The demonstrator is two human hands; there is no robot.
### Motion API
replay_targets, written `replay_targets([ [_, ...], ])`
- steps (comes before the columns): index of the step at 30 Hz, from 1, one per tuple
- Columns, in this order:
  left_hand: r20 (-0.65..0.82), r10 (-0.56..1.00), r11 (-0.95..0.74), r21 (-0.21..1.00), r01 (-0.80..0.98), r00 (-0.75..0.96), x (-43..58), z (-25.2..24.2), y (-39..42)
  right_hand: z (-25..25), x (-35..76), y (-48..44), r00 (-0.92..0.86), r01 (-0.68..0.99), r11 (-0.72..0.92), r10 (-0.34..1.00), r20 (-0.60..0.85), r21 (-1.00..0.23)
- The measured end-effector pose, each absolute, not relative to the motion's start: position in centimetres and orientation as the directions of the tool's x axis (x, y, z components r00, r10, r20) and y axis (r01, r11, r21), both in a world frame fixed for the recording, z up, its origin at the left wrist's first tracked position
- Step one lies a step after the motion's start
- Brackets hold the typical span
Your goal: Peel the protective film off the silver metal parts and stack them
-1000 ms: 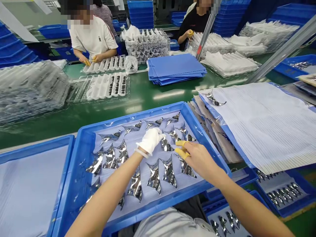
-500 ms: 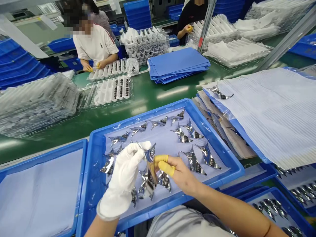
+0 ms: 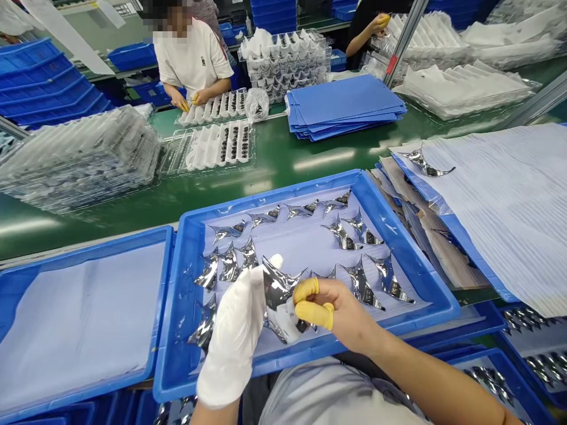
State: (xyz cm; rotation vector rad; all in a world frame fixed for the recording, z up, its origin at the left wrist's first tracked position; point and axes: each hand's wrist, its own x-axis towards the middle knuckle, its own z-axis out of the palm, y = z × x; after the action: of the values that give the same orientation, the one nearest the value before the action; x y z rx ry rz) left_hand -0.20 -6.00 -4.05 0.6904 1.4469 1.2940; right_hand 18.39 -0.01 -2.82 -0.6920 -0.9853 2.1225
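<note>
Fingers pinch above the blue plastic tray [image 3: 274, 197]: the white-gloved left hand [image 3: 233, 333], angled upward, grips the left edge of a curved chrome piece [image 3: 278, 290], while the right hand [image 3: 348, 313] closes thumb and forefinger, in yellow finger cots [image 3: 315, 314], on its right edge. Mirror-bright, it shows dark and white reflections and pointed upper corners.

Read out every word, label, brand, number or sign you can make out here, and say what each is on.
No text is clear enough to quote.
Dark marks on chrome parts in the blue tray: too small to read.
Emblem on the co-worker's white shirt: too small to read.
Hanging white sheet: nothing legible.
</note>
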Motion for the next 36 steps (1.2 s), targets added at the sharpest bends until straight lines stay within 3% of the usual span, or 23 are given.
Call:
replay_targets([
  [4,-0.310,0.929,0.267,0.939,-0.217,-0.201,0.4,-2.8,-5.2,-2.5,18.5,-0.1,-0.621,-0.283,-0.345,0.777,-0.104,-0.895],
  [8,-0.215,0.958,0.157,0.947,-0.282,-0.191,1.0,-2.3,-4.6,-1.8,18.7,-0.2,-0.605,-0.149,0.002,0.791,0.093,-0.989],
  [11,-0.210,0.931,0.119,0.948,-0.296,-0.299,1.0,-2.3,-4.7,-1.3,19.0,-0.2,-0.604,-0.091,0.253,0.755,0.256,-0.963],
  [14,-0.220,0.915,0.108,0.941,-0.319,-0.337,1.3,-2.1,-4.7,-1.2,19.3,-0.2,-0.614,-0.079,0.346,0.722,0.319,-0.935],
  [16,-0.227,0.912,0.111,0.939,-0.326,-0.342,1.6,-1.8,-4.6,-1.3,19.3,-0.2,-0.621,-0.089,0.249,0.743,0.249,-0.964],
  [18,-0.222,0.913,0.110,0.942,-0.316,-0.342,1.9,-1.5,-4.4,-1.5,19.2,-0.2,-0.640,-0.125,-0.015,0.765,0.069,-0.992],
  [20,-0.215,0.919,0.114,0.948,-0.298,-0.331,2.3,-1.2,-4.1,-1.9,18.9,-0.1,-0.668,-0.181,-0.308,0.736,-0.113,-0.934],
  [22,-0.216,0.927,0.126,0.949,-0.288,-0.305,2.6,-1.1,-3.9,-2.3,18.7,-0.1,-0.686,-0.238,-0.472,0.701,-0.198,-0.849],
  [29,-0.168,0.870,0.099,0.980,-0.170,-0.463,2.8,-1.3,-3.8,-3.2,18.3,-0.2,-0.667,-0.339,-0.546,0.714,-0.213,-0.766],
  [36,-0.271,0.900,0.196,0.951,-0.239,-0.340,3.6,-0.1,-2.8,-2.8,18.0,0.0,-0.701,-0.404,-0.679,0.660,-0.270,-0.612],
])
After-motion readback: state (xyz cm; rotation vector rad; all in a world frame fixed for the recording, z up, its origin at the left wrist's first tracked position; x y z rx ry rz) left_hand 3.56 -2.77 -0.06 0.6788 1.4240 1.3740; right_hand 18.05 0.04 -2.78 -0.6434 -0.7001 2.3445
